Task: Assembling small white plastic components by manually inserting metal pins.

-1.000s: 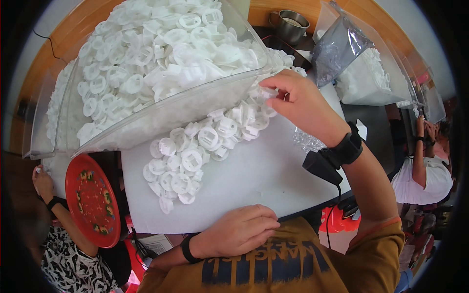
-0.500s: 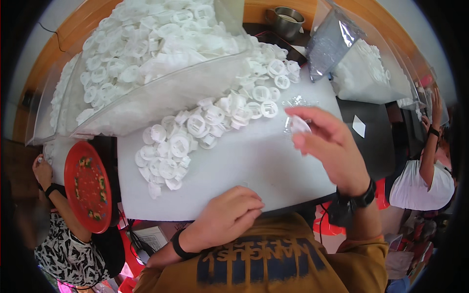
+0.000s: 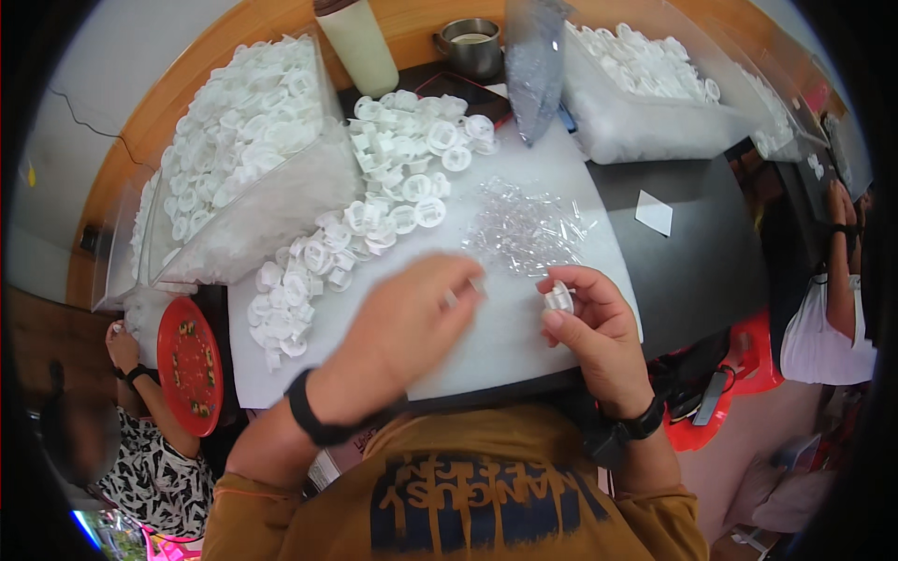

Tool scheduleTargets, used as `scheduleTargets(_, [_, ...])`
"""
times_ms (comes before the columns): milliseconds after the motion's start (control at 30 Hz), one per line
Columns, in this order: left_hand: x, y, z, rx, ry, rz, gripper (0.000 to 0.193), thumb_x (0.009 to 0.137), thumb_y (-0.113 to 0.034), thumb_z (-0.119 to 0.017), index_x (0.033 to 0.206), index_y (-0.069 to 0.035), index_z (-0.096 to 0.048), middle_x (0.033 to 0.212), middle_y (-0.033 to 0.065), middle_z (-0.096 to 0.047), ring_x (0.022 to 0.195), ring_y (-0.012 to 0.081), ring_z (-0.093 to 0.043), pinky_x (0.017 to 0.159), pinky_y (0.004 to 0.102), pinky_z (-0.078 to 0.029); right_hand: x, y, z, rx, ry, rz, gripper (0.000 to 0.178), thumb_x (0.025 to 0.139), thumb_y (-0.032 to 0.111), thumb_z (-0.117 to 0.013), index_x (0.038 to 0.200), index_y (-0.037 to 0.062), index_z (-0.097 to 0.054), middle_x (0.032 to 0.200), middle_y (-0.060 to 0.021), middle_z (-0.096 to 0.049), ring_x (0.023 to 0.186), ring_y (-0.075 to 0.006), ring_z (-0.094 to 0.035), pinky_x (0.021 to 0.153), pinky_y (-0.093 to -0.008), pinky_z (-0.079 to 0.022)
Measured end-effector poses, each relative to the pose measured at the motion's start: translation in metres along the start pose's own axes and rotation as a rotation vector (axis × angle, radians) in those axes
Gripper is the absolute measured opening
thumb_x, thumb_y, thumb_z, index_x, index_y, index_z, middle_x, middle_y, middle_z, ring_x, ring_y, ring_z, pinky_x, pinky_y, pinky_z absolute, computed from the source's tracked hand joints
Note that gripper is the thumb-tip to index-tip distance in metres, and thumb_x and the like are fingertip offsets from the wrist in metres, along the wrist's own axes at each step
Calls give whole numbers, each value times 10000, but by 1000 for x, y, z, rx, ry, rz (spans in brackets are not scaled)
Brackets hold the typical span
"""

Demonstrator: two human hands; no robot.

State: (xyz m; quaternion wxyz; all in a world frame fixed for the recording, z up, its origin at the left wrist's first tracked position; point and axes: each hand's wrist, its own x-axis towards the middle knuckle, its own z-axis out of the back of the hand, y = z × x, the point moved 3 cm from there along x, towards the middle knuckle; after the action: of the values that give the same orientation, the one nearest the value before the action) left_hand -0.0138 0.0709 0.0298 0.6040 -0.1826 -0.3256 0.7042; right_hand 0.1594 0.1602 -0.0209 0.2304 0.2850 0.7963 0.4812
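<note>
My right hand pinches a small white round plastic part between thumb and fingers, above the near right of the white mat. Left of it, my left hand is raised over the mat, smeared by motion. Its thumb and fingers come together around something small and pale that I cannot make out. Beyond both hands lies a scattered heap of thin clear pins. A long pile of similar white round parts runs along the mat's left side.
A clear bin of white parts stands at the left, another bin at the back right. Behind are a bottle, a metal cup and a grey bag. A red tray sits left; people work on both sides.
My right hand has drawn back toward me, still holding a white part. My left hand has risen from the mat's near edge. The view has shifted, and the clear pins show fully.
</note>
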Motion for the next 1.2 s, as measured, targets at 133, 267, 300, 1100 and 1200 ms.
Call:
scheduleTargets(133, [30,36,-5,38,-95,166,190,812,-119,-590,967,-9,-586,845,106,-578,719,203,-551,645,297,-449,-6,1,6,33,39,51,378,840,-34,-596,1203,28,-514,1115,-31,-511,872,-60,-481,763,-196,-415])
scheduleTargets(267, [42,43,-12,101,-61,181,179,806,-100,-597,953,1,-587,830,74,-554,735,144,-521,657,266,-429,-5,0,11,71,46,45,366,844,-27,-596,1198,33,-523,1122,-27,-494,887,-59,-470,785,-196,-406])
scheduleTargets(300, [43,43,-12,104,-59,175,179,806,-100,-597,953,1,-587,830,74,-554,735,144,-521,657,266,-429,-5,-1,11,67,53,51,365,845,-23,-597,1198,33,-524,1111,-23,-491,873,-57,-463,779,-194,-405])
scheduleTargets(1100, [39,43,-13,5,-16,129,121,801,-49,-570,909,1,-551,826,52,-520,741,127,-516,649,254,-415,-3,2,15,211,60,-34,391,858,-11,-558,1239,-15,-472,1174,-120,-539,910,-159,-613,801,-292,-511])
scheduleTargets(1200, [37,42,-8,8,-37,162,96,814,-61,-559,891,-8,-545,805,33,-519,689,90,-498,601,246,-400,-4,6,8,267,71,-85,381,868,35,-561,1238,-10,-477,1155,-135,-559,876,-153,-616,768,-274,-510])
